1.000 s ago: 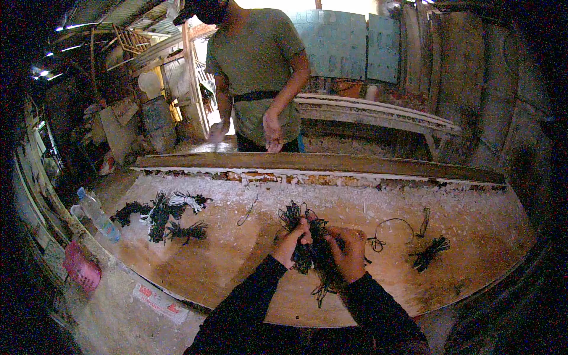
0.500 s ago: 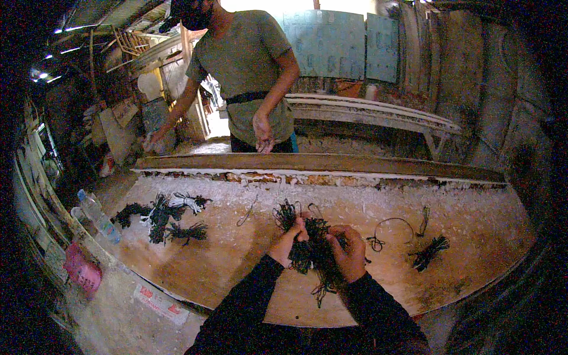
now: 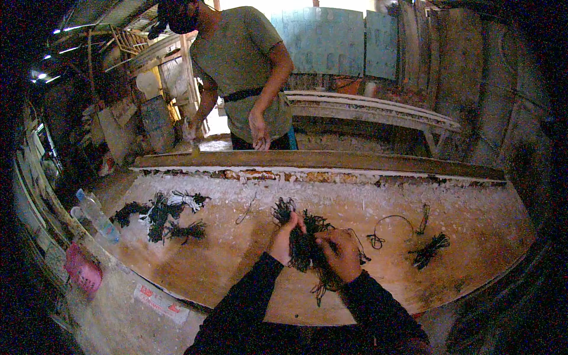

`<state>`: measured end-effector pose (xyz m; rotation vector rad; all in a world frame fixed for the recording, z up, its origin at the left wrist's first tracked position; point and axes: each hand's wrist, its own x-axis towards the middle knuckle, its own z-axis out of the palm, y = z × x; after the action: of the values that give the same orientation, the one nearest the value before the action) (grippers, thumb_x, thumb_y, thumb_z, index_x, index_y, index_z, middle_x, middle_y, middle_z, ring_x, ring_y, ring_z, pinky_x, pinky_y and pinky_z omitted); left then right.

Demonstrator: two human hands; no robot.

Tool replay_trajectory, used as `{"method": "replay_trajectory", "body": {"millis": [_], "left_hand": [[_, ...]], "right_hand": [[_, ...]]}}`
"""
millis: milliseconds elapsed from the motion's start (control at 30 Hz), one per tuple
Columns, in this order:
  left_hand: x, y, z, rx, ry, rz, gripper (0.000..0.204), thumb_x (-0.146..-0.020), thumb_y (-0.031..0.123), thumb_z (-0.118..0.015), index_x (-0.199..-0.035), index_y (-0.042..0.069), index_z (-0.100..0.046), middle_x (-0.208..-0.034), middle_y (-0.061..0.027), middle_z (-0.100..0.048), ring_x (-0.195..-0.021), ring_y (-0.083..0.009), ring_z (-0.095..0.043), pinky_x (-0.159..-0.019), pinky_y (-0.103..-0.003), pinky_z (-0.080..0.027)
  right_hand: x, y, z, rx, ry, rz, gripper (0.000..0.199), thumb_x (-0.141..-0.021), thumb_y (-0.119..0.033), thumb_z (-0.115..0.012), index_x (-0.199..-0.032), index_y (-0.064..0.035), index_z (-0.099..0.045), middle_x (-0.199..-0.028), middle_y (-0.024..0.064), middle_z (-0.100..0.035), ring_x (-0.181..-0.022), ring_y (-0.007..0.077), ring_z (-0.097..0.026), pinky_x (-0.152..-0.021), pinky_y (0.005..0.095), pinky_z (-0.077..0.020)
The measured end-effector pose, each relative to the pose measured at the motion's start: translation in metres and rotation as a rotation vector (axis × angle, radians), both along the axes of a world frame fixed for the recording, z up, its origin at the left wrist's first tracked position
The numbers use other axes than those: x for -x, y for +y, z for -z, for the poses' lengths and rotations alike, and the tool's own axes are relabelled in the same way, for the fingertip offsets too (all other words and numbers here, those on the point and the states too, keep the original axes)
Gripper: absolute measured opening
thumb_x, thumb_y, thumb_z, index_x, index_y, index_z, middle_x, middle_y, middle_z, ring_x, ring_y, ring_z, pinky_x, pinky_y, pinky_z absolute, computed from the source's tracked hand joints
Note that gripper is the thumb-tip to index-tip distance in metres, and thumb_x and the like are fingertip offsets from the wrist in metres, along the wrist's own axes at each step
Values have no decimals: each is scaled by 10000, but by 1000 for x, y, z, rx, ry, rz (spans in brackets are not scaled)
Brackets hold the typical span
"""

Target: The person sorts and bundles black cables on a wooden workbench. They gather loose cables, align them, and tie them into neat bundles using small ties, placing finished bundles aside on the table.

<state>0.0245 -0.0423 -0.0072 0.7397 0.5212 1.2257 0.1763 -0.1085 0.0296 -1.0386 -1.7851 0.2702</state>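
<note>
Over the middle of the wooden board, my left hand (image 3: 284, 241) is closed round a bundle of black cords (image 3: 302, 251); the looped ends of some cords stick out above the fingers. My right hand (image 3: 341, 253) presses against the bundle's right side with bent fingers, pinching at its strands. A thin dark strand (image 3: 361, 248) trails out beside the right hand. What exactly the right fingertips pinch is too small to make out. To the right lie a smaller black cord bundle (image 3: 429, 251) and a loose looped cord (image 3: 393, 219).
Black and white cord bundles (image 3: 158, 218) lie on the board's left part. Beyond its left edge are a clear plastic bottle (image 3: 98, 218) and a pink bag (image 3: 83, 270). A raised wooden ledge (image 3: 331, 161) runs along the far side. Behind it stands another person (image 3: 242, 65).
My right hand has shifted slightly left and down, closer in against the bundle; a strand now shows to its right. The other person's arm on the left has drawn in toward the body.
</note>
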Motion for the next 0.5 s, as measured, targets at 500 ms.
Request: {"method": "replay_trajectory", "body": {"millis": [500], "left_hand": [[42, 13, -19, -27, -218, -282, 268, -866, 387, -523, -803, 138, -448, -658, 25, -416, -620, -151, -487, -573, -294, -419]], "right_hand": [[10, 15, 28, 62, -640, 81, 347, -777, -193, -576, -1122, -207, -547, -1245, 38, -457, -1174, 253, -381, -958, 625, -154]]}}
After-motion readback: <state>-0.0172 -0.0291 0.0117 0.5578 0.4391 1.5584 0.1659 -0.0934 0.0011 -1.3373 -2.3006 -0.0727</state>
